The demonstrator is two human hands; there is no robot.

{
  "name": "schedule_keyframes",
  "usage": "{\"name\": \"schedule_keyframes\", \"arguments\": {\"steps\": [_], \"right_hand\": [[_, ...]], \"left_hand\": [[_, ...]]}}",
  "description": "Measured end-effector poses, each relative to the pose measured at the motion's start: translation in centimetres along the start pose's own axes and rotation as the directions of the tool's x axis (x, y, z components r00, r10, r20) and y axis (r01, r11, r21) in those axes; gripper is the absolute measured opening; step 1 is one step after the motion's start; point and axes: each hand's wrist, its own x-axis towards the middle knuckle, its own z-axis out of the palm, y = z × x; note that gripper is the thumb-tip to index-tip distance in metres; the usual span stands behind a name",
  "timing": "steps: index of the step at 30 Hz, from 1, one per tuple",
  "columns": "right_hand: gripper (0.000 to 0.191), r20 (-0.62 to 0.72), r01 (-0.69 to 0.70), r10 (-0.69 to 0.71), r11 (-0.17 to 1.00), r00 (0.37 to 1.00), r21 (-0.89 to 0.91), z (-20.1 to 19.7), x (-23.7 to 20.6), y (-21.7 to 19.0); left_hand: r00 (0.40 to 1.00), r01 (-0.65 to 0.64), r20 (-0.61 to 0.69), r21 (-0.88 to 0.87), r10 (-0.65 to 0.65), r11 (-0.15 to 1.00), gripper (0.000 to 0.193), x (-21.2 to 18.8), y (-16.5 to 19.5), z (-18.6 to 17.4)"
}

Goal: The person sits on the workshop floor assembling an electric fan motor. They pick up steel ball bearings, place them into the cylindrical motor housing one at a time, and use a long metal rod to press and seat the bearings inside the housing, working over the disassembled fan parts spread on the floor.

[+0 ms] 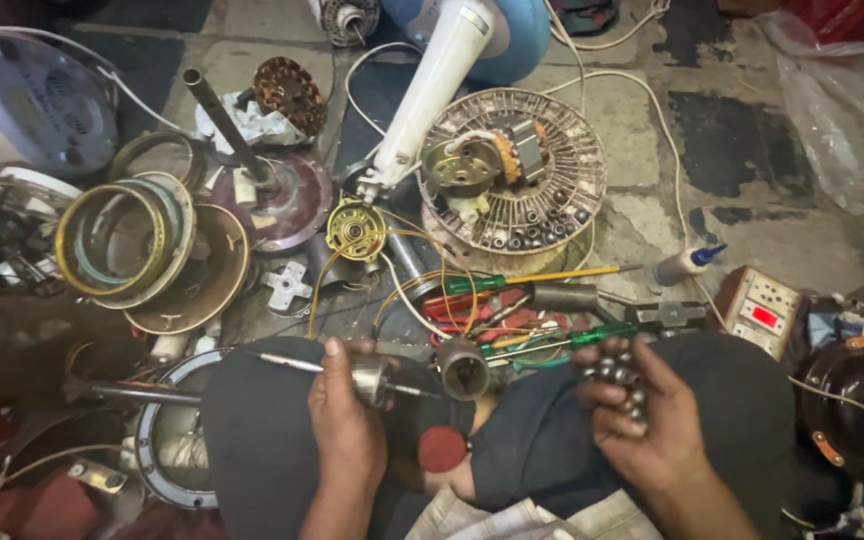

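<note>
Over dark trousers, left hand (344, 415) grips rotor shaft (372, 382)

single head view, looking steeply down, close over lap, cluttered floor (652, 230) beyond.

This is a cramped repair workshop for electric fans, worked from the floor: the worn, stained concrete floor (742, 130) is crowded with dismantled fan parts. A round fan motor housing with copper windings (512, 170), a brass-coloured rotor plate (356, 230), stacked metal rings (127, 240) and a white fan stand pole (432, 85) lie among loose wires. Green-handled screwdrivers (512, 283), a small glue bottle with a blue cap (687, 263) and a switch-and-socket test board (762, 308) sit close by.
</note>
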Motion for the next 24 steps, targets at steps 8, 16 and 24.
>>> {"name": "schedule_keyframes", "arguments": {"steps": [8, 16, 24], "right_hand": [[0.036, -0.088, -0.351, 0.347, 0.935, 0.934, -0.041, -3.0, 0.5, 5.7], [0.041, 0.04, -0.505, 0.526, 0.832, 0.849, -0.228, -3.6, -0.2, 6.5], [0.027, -0.042, -0.061, 0.06, 0.998, 0.997, -0.027, -0.8, 1.2, 2.0]], "left_hand": [[0.968, -0.024, 0.247, 0.253, -0.041, 0.967, 0.022, -0.3, 0.4, -0.7], [0.619, -0.785, 0.785, 0.616, 0.034, 0.069, 0.027, -1.8, 2.3, -7.0], [0.444, -0.808, 0.758, 0.569, -0.478, 0.152, 0.032, -4.0, -1.0, -3.4]]}}
